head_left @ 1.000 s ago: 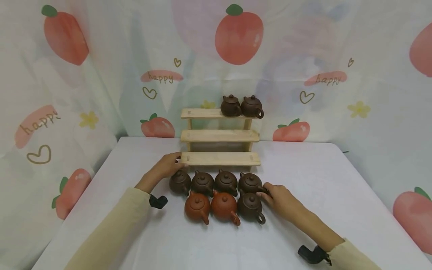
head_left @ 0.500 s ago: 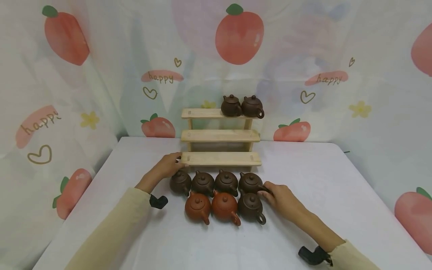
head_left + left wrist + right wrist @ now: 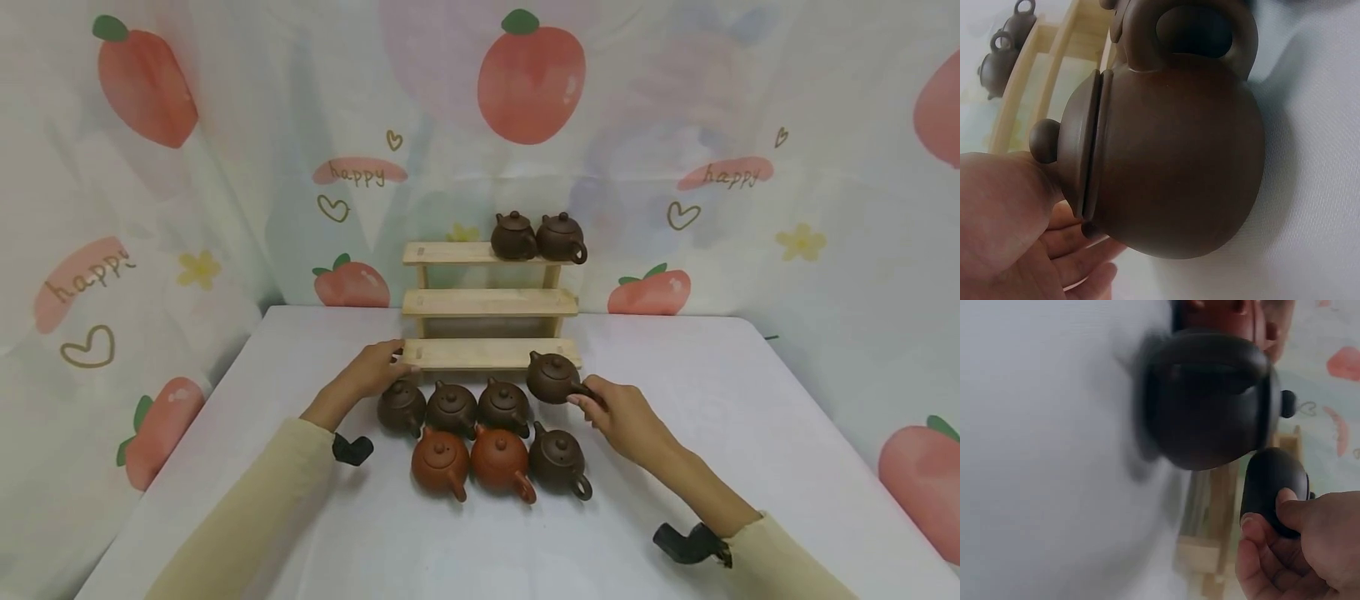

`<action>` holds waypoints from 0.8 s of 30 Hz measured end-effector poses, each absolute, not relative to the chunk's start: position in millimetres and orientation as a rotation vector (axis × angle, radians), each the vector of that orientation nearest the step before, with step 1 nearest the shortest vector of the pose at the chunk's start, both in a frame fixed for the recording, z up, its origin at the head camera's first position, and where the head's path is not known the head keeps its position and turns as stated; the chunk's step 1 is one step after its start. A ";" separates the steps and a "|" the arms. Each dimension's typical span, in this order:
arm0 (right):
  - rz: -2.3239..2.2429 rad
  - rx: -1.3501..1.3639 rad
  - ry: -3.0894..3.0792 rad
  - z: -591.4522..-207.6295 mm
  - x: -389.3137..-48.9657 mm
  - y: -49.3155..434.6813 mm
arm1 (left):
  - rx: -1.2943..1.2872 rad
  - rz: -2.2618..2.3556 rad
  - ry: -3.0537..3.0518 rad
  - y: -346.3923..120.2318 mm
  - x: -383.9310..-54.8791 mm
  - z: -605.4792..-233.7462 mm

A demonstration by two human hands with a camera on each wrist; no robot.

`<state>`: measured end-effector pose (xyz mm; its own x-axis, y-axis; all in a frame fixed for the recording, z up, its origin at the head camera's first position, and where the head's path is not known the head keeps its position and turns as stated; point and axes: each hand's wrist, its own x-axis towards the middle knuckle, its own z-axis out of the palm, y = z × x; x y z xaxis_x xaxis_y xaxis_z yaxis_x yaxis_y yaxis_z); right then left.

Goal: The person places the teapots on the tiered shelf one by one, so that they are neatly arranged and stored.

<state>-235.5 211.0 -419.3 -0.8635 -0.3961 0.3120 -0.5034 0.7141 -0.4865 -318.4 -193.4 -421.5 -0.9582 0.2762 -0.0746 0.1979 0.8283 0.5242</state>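
My right hand (image 3: 626, 421) pinches the handle of a dark brown teapot (image 3: 553, 377), raised at the front right edge of the wooden tiered shelf's (image 3: 480, 353) lowest board. The right wrist view shows the thumb and fingers of that hand (image 3: 1297, 550) on the held teapot (image 3: 1270, 481). At the left end of the lowest board, my left hand (image 3: 369, 369) holds the corner; the teapot (image 3: 1179, 156) hides its fingertips in the left wrist view. Below the shelf stand several dark teapots (image 3: 451, 403) and two reddish-brown teapots (image 3: 439, 460).
Two dark teapots (image 3: 513, 237) sit at the right on the top board (image 3: 450, 252). The middle board (image 3: 487, 302) lies between top and bottom. A white cloth covers the table (image 3: 675, 367). Behind hangs a curtain (image 3: 622, 125) printed with fruit.
My right hand has lifted the right-hand dark teapot out of the back row, up and forward toward the lowest board. The left hand stays at the shelf's end.
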 end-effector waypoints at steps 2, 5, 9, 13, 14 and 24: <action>0.863 0.722 -2.723 -411.3 -240.5 205.3 | 0.379 0.799 2.861 -193.3 -318.8 -422.3; 0.867 0.728 -2.702 -399.4 -250.9 194.5 | 0.376 0.801 2.860 -193.1 -318.8 -421.9; 0.880 0.727 -2.688 -384.7 -270.3 177.7 | 0.354 0.803 2.857 -192.4 -319.2 -420.2; 0.889 0.714 -2.685 -370.5 -293.1 157.8 | 0.339 0.800 2.852 -193.3 -320.7 -419.6; 0.889 0.715 -2.679 -366.5 -298.5 152.8 | 0.342 0.798 2.852 -193.4 -320.8 -419.4; 0.887 0.656 -2.665 -321.4 -351.0 101.9 | 0.358 0.792 2.854 -192.2 -318.4 -418.1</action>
<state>-351.0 101.9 -321.4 -0.8652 -0.3352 0.3730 -0.4919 0.7119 -0.5012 -318.4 -192.2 -418.1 -0.9589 0.2699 -0.0872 0.1863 0.8312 0.5238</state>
